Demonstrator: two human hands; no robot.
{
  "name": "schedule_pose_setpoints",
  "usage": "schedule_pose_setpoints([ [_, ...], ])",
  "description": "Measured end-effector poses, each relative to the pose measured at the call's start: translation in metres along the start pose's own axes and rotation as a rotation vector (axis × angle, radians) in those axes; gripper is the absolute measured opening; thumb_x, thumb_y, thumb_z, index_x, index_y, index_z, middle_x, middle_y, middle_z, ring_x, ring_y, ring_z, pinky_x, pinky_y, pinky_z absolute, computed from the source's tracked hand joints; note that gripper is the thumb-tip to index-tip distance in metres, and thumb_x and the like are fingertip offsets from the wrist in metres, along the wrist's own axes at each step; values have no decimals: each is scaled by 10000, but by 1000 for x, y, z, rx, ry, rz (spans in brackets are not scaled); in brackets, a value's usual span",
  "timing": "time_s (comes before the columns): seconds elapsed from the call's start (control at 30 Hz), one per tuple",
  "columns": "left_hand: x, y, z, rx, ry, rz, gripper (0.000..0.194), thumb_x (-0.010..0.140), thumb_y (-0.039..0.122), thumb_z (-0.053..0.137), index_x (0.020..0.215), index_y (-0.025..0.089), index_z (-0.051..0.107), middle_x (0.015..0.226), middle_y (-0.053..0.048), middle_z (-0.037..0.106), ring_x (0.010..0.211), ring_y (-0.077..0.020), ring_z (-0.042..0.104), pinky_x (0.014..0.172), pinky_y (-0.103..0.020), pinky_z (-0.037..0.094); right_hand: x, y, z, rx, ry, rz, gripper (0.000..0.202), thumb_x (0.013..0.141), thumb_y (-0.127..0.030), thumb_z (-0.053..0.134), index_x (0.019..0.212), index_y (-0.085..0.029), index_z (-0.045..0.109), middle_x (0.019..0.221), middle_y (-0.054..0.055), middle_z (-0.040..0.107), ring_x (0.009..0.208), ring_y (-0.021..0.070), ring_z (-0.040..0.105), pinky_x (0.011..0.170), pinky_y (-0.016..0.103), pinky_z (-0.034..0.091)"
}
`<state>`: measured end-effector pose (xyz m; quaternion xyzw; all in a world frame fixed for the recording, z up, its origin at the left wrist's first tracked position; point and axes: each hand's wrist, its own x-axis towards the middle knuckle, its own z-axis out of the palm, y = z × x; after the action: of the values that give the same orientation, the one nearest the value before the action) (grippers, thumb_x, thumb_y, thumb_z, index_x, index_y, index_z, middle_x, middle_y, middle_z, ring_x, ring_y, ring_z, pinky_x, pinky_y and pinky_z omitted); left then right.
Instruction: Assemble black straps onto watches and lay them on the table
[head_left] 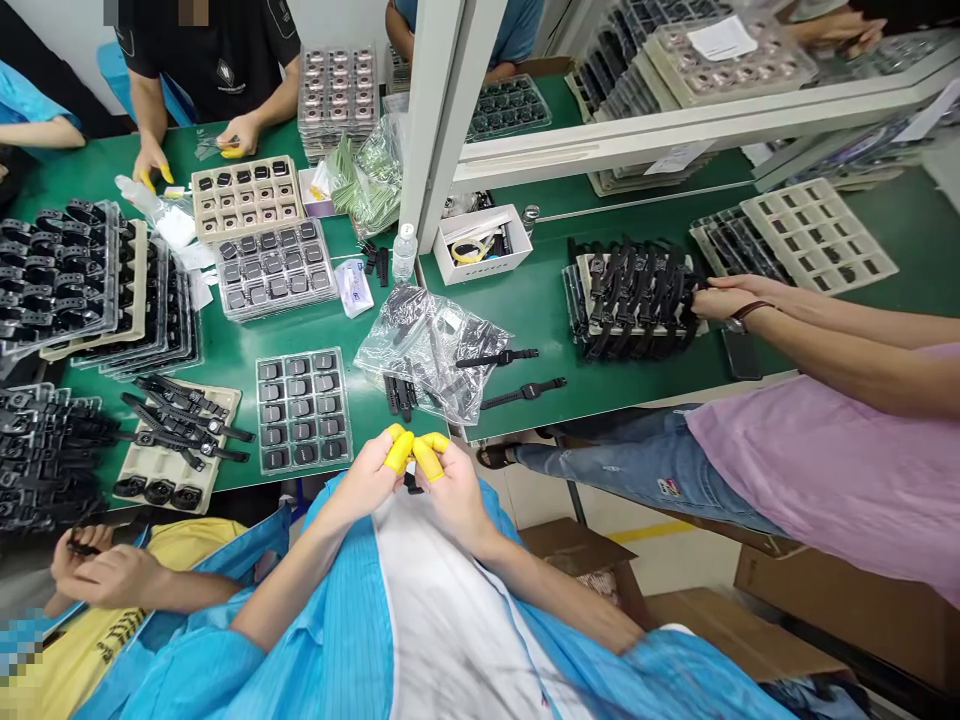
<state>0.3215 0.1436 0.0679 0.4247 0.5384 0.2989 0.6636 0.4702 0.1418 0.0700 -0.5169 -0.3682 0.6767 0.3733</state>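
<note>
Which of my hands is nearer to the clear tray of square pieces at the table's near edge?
Left. Your left hand is just right of the clear tray, nearer you; your right hand is farther right.

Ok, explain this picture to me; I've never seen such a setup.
There is no machine here, just a person's left hand and right hand, wearing yellow finger covers. The one camera is worn on that person's head, looking forward and down. The fingertips are drawn close together; a small dark thing shows between the hands, perhaps held, but mostly hidden. On the green table ahead lie a clear tray of dark square pieces, a crumpled plastic bag and black wristbands. Other hands nearby belong to co-workers.
</note>
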Motion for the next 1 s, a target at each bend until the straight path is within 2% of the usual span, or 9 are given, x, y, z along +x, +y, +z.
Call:
schedule_pose_setpoints([
  [0.3,-7,-1,3,-63,18,6,349,963,508,563,793,216,472,592,54,470,523,-110,435,527,-257,357,-7,5,4,-20,24,-18,436,923,-625,627,805,-218,529,629,-45,487,552,113,393,524,263,344],
  [0.47,-7,5,-7,-252,-71,-15,436,890,584,666,801,221,442,609,91,404,468,-66,353,462,-219,325,1,-3,0,43,-170,-4,487,894,-661,656,763,-216,508,591,-57,440,520,99,348,500,256,311],
  [0.67,-10,16,-22,-241,-239,-4,471,877,604,688,799,210,440,607,99,388,472,-46,318,453,-190,316,4,-15,-8,11,-341,5,449,875,-602,708,757,-210,524,560,-68,436,495,92,346,490,251,301],
  [0.77,-10,18,-25,-259,-265,2,471,882,599,692,795,209,443,598,102,377,468,-44,310,447,-188,328,2,-16,-9,-22,-359,4,443,880,-587,708,737,-205,536,569,-60,456,506,95,371,498,249,315],
  [0.83,-8,17,-27,-286,-238,15,457,886,576,701,789,205,453,596,98,382,466,-44,316,444,-187,326,1,-14,-8,-26,-360,16,445,863,-588,729,736,-205,541,577,-59,463,512,95,376,502,249,322],
  [0.9,-7,17,-28,-318,-204,30,441,890,552,711,788,199,467,601,90,399,464,-43,321,441,-187,322,1,-12,-9,26,-336,47,460,857,-619,723,752,-210,541,554,-69,436,489,93,349,489,250,311],
  [1.0,-7,17,-27,-365,-219,29,442,890,541,724,772,193,479,602,81,410,463,-47,325,443,-198,337,0,-12,-11,109,-286,60,477,867,-667,691,798,-218,544,511,-86,396,460,93,311,492,258,295],
])
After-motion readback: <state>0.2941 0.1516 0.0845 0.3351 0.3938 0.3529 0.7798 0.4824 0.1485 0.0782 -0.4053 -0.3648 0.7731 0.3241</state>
